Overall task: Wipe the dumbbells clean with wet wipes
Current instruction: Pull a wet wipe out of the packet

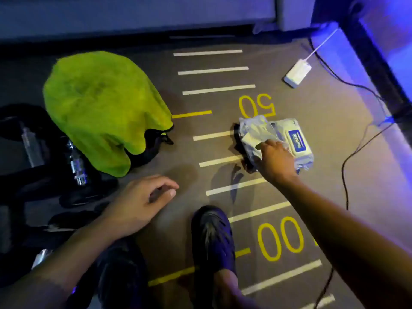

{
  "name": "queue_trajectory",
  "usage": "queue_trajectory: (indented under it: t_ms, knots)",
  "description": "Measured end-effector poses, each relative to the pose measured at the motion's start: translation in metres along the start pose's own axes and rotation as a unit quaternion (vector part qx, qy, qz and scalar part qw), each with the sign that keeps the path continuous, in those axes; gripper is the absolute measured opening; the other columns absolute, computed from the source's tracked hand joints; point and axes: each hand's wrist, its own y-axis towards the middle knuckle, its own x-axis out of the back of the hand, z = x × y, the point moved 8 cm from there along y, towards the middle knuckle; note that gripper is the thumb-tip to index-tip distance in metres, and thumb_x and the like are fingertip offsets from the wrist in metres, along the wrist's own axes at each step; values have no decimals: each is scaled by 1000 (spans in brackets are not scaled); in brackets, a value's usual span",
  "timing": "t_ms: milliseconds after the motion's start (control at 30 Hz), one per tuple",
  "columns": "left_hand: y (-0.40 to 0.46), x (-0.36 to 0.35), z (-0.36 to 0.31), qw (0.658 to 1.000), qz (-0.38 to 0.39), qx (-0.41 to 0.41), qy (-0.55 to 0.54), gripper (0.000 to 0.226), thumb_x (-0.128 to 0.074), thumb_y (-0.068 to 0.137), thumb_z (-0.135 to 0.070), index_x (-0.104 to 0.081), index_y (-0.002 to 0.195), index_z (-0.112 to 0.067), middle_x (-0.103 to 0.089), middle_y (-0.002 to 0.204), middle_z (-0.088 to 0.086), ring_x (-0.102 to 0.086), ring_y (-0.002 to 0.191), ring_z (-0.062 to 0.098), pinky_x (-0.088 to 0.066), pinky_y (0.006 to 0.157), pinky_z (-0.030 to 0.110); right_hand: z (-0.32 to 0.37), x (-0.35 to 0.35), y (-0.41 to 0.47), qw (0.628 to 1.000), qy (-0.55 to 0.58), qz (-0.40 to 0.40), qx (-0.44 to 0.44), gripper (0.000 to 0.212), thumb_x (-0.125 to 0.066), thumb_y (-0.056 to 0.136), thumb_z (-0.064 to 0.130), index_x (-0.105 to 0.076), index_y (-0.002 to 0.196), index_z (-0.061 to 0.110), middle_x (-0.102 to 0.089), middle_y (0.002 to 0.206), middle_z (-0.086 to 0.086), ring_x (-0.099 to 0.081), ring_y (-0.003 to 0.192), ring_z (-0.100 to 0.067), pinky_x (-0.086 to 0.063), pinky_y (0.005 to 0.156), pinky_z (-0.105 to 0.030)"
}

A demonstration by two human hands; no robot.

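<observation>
- Right hand reaches to 1 o'clock, fingers pinching a wet wipe at the wipes pack on the floor.
- Left hand hovers apart, fingers loosely curled, holding nothing.
- Dumbbells lie at 9 o'clock, chrome handles pointing roughly 12-to-6, beside the green bag.
- Left hand is nearer the dumbbells; the wipe must cross leftward.

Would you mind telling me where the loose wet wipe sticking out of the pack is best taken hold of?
Probably pinch the wet wipe at its free crumpled edge, coming from above on the near side, where the right hand already reaches. It rises loosely out of the wipes pack lying flat on the floor, so an upward pull should free it.
</observation>
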Motion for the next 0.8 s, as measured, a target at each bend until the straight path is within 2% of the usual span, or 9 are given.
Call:
queue_trajectory:
  t_ms: [100,267,433,567,667,800]
  knots:
    - [14,-12,10,999,32,15,-18,15,-63,99,-47,-74,105,-39,-70,106,-21,-68,98,-2,-50,80,12,-4,-15,12,1000,3,1,-23,31,-60,100,35,-70,116,10,-63,122,-15,-59,116,-43,-53,90,-51]
    - [31,-24,21,998,66,19,-6,20,-61,92,-42,-75,104,-35,-69,106,-21,-68,99,0,-46,80,8,-3,-29,30,999,-34,9,-31,27,-66,96,28,-65,118,12,-62,123,-13,-62,113,-40,-49,80,-44]
    - [60,-39,23,992,121,-9,44,39,-47,92,-61,-73,106,-36,-68,103,-19,-66,97,2,-51,81,22,-9,-24,44,999,-27,-8,-21,25,-63,101,30,-68,117,12,-65,117,-12,-66,104,-37,-53,73,-41]
    - [98,-53,9,988,135,-38,64,34,-49,96,-57,-72,108,-34,-65,102,-21,-64,95,1,-47,78,16,-14,-20,48,999,-7,-16,-27,33,-58,102,38,-71,105,8,-68,107,-15,-69,95,-40,-34,64,-36]
    - [125,-68,-6,987,148,-44,51,28,-54,96,-48,-73,108,-32,-68,102,-16,-64,91,0,-47,73,14,-15,-18,46,999,17,-17,-39,35,-59,101,40,-72,102,8,-69,103,-15,-69,89,-40,-44,68,-38]
    - [157,-89,-20,986,155,-44,50,19,-62,102,-38,-75,110,-26,-69,102,-10,-65,88,4,-47,73,17,-21,-10,41,989,107,-57,-84,26,-61,99,36,-71,102,12,-72,106,-11,-68,92,-40,-54,75,-43]
